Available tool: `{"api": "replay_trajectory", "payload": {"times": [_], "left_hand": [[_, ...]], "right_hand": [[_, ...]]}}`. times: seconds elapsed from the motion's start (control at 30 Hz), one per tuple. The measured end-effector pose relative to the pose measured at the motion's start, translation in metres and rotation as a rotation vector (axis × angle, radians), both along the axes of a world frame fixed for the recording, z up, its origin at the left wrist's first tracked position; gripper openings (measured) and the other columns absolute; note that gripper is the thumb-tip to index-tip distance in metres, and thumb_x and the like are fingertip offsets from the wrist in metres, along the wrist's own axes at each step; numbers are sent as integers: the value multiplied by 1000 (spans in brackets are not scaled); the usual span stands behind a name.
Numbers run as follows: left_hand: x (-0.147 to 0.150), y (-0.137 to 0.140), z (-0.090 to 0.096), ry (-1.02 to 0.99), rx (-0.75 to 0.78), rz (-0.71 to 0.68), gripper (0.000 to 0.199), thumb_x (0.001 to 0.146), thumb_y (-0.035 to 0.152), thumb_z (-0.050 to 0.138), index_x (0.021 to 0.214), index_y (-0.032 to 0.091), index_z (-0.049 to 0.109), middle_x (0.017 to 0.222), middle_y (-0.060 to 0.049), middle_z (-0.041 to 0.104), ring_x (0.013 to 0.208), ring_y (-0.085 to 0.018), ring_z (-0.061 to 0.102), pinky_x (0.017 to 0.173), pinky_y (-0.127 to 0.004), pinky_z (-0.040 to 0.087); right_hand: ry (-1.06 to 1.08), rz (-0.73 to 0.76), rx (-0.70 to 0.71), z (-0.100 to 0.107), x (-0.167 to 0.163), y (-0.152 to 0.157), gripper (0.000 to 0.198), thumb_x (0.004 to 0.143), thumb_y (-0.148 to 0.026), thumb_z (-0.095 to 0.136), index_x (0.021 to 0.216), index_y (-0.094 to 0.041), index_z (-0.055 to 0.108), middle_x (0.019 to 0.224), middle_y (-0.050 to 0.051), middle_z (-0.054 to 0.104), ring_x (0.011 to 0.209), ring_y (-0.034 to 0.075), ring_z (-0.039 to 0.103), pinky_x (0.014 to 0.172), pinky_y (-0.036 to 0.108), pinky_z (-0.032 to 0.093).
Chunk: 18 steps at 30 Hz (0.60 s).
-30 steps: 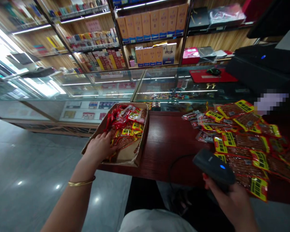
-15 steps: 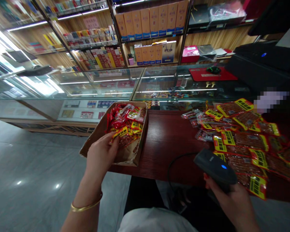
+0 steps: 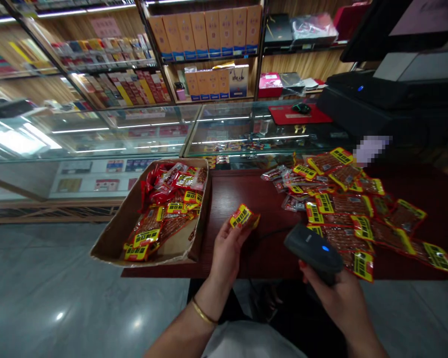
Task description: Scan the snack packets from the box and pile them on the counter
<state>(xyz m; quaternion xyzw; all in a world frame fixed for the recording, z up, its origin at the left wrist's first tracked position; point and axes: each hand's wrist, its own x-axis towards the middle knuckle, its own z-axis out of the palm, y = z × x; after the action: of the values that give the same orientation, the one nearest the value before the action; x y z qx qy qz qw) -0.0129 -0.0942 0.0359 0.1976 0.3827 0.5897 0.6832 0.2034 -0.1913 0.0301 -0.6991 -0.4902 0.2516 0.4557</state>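
Note:
Between thumb and fingers, my left hand [image 3: 227, 251] grips a yellow and red snack packet [image 3: 243, 217] over the dark wooden counter [image 3: 227, 191]. My right hand [image 3: 330, 293] is wrapped round the handle of a black barcode scanner [image 3: 313, 250] with a lit blue light; its head points left, towards the packet. To the left of my left hand stands a cardboard box [image 3: 188, 251] holding red packets [image 3: 168, 181] and yellow-labelled snack packets [image 3: 147, 231]. Beyond the scanner, a spread-out pile of similar packets [image 3: 345, 204] covers the right part of the counter.
A glass display case [image 3: 134, 132] runs along the counter's far side. On it lie a red mouse pad [image 3: 317, 117] and a mouse [image 3: 300, 108]. Black checkout equipment [image 3: 388, 94] stands at the right, and shelves with tall boxes [image 3: 205, 35] rise behind. The scanner's cable [image 3: 272, 231] crosses the counter.
My left hand has come out of the box and moved right with a snack packet in its fingers. My right hand still holds the scanner. The view has shifted to the right.

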Motion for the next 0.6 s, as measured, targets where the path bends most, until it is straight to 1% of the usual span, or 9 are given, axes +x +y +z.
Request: {"api": "replay_trajectory", "payload": {"times": [0.1,0.17,0.27,0.33,0.37,0.5,0.53,0.6], "left_hand": [[-1,8,-16,-16,23,55,34,79,39,82,106,18,75,117,-9,77,119,-27,69,109,-47,53],[-4,13,-22,-13,52,95,33,76,34,84,105,20,75,116,-7,77,121,-25,67,111,-46,51],[-5,17,-28,15,49,105,37,68,21,88,102,21,74,111,-3,76,112,-20,69,110,-41,51],[-4,19,-31,32,36,97,35,68,23,87,100,21,74,106,-2,75,104,-18,70,107,-41,52],[-4,19,-33,35,44,98,32,70,25,87,99,21,74,107,-3,75,104,-19,70,106,-41,52],[-2,19,-38,42,89,121,29,72,30,85,98,21,76,129,-7,70,119,-23,65,108,-40,49],[-2,19,-40,56,91,133,29,72,30,84,99,21,77,131,-7,69,120,-23,64,106,-39,49],[-3,18,-41,83,84,142,26,73,28,83,97,21,77,126,-8,71,115,-22,65,100,-36,51]], "right_hand": [[-2,-1,-7,-1,1,-1,28,76,-50,76,63,-25,74,59,3,76,55,23,74,56,28,61],[-17,0,-6,-3,2,-1,28,77,-50,76,64,-25,74,59,3,76,55,23,74,57,28,60],[-29,6,-7,-6,3,-1,28,78,-50,75,64,-25,75,62,4,78,57,24,75,58,29,60],[-22,14,-15,-7,3,0,28,78,-50,75,67,-24,76,66,5,80,59,25,76,59,29,60],[-19,16,-16,-7,2,0,28,78,-50,74,69,-24,78,67,5,80,60,25,76,59,30,60],[-6,17,-5,-8,1,1,28,77,-51,76,76,-24,80,66,5,80,59,25,75,61,31,61],[-8,20,-3,-8,1,1,28,78,-51,76,75,-24,80,65,5,79,58,25,75,61,31,61],[-15,33,-4,-9,3,1,28,79,-51,76,74,-24,80,66,4,79,59,25,75,61,31,60]]}}
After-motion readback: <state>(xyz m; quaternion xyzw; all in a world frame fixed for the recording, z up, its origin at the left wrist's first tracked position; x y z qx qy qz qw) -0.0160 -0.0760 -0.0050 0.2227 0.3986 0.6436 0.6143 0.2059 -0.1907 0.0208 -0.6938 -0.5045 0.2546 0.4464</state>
